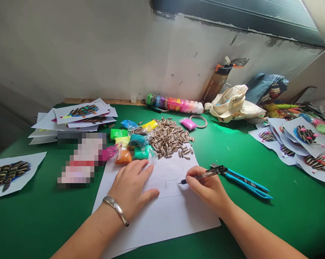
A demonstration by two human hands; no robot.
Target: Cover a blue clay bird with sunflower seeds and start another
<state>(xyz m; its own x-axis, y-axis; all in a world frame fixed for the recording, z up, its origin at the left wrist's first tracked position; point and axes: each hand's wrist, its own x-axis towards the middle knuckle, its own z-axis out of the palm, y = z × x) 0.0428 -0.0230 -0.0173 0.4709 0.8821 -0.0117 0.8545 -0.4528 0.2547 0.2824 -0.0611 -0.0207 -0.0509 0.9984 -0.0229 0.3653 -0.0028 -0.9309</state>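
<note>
My right hand [207, 187] is closed round a black pen [202, 175], its tip at a short leg-like line on a sheet of white paper [162, 219]. A thin outline drawing [167, 172] shows on the sheet: an oval body with small legs beneath it. My left hand [135, 183] lies flat on the paper's left part with fingers spread, a silver bangle on its wrist. Just beyond the fingertips are several small bags of coloured clay [123, 157]. A heap of striped sunflower seeds [169, 138] rests at the paper's far edge.
Right of the paper lies a blue utility knife [248, 185]. Seed-covered pictures are stacked at left [78, 117] and right [304, 138]. Along the wall stand a brown bottle [216, 82], a cream cloth bag [229, 104] and a row of packed clay [178, 104]. Another person's fingers show at the right edge.
</note>
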